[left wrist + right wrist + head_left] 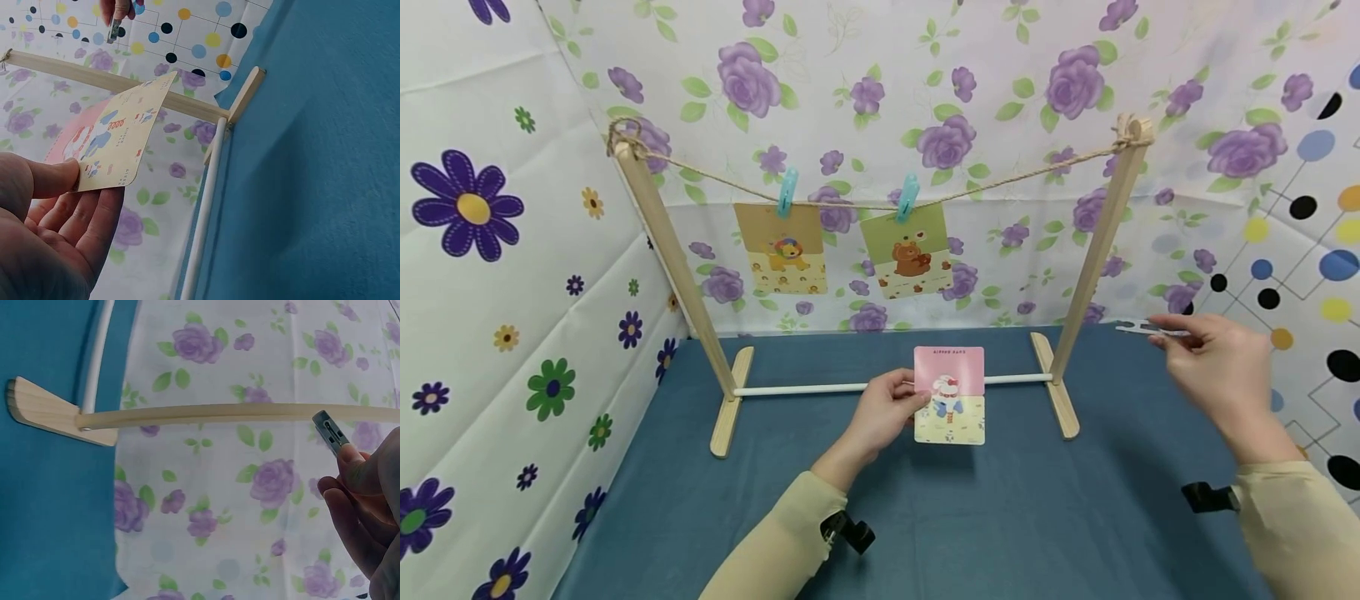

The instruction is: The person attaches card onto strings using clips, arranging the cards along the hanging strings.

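Note:
A pink and yellow picture card [951, 417] is pinched at its left edge between the thumb and fingers of my left hand [887, 412]; in the head view its print is upside down. Over at the right, my right hand [1221, 371] pinches a pale grey clothespin [1131, 327], also seen as a clothespin [329, 431] in the right wrist view. A twine line [1022, 177] sags between two wooden posts. On it, blue clothespins [787, 192] hold a lion card [782, 271] and a bear card [910, 275].
The wooden stand has a left post [677, 275], a right post [1093, 267] and flat feet [1054, 392]. A white rod [805, 389] joins them low down over the blue cloth [1000, 517]. Flowered fabric [865, 50] hangs behind; patterned sheets flank both sides.

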`<control>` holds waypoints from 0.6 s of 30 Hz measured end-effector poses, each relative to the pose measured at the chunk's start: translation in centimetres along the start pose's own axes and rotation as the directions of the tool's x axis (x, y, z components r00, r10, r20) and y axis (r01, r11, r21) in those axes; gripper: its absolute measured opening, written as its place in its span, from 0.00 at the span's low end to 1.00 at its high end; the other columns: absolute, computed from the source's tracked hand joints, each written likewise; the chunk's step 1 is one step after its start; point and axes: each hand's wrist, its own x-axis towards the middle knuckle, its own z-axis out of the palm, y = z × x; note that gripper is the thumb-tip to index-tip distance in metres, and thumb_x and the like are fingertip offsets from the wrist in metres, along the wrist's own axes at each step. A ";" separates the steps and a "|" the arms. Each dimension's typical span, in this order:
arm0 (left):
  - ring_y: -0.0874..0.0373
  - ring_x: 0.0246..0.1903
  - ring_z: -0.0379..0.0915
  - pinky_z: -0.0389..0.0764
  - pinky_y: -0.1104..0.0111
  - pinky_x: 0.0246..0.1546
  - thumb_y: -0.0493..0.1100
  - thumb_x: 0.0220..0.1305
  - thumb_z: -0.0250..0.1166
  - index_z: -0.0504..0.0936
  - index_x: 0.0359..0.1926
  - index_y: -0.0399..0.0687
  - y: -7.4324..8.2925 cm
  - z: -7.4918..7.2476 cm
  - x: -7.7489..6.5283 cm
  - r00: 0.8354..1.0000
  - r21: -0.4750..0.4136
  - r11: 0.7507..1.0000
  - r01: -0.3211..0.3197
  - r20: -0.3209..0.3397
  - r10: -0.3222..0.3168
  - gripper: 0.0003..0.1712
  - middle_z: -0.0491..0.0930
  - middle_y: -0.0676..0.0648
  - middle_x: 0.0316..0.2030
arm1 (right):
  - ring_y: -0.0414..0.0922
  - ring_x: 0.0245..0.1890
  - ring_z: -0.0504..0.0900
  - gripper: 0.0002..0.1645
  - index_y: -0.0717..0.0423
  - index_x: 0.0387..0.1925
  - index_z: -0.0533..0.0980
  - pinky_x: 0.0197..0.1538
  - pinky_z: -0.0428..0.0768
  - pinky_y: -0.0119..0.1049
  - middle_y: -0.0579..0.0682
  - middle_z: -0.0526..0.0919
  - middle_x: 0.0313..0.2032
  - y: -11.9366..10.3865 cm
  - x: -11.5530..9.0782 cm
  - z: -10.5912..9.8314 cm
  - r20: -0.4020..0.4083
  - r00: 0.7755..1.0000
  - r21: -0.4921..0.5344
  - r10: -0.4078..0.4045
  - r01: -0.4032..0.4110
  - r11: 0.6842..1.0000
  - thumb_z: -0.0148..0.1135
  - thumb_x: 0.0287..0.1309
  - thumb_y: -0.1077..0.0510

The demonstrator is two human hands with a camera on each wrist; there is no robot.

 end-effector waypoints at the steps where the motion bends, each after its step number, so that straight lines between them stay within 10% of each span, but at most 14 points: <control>1: 0.53 0.40 0.88 0.89 0.53 0.41 0.37 0.77 0.67 0.84 0.57 0.38 0.1 0.1 0.1 1.000 0.004 1.000 -0.002 0.000 0.002 0.12 0.90 0.42 0.45 | 0.16 0.27 0.73 0.16 0.64 0.46 0.90 0.14 0.58 0.25 0.66 0.90 0.37 -0.1 0.3 -0.2 0.003 1.000 -0.005 -0.002 0.002 1.000 0.62 0.62 0.72; 5: 0.53 0.39 0.87 0.89 0.53 0.41 0.37 0.77 0.67 0.84 0.56 0.39 0.7 0.3 0.4 1.000 0.014 1.000 -0.013 -0.002 0.013 0.11 0.90 0.43 0.44 | 0.39 0.26 0.81 0.15 0.62 0.44 0.91 0.17 0.59 0.22 0.62 0.91 0.35 -0.4 1.4 -0.8 -0.012 0.998 -0.024 -0.058 0.058 0.998 0.61 0.63 0.71; 18: 0.53 0.39 0.88 0.89 0.60 0.37 0.38 0.77 0.68 0.85 0.56 0.41 3.9 1.4 1.5 0.999 0.012 0.999 -0.052 0.009 0.052 0.11 0.91 0.46 0.42 | 0.61 0.28 0.86 0.16 0.66 0.43 0.90 0.16 0.54 0.27 0.64 0.90 0.32 -3.4 5.1 -3.4 -0.025 0.984 -0.072 -0.178 0.176 0.982 0.57 0.67 0.70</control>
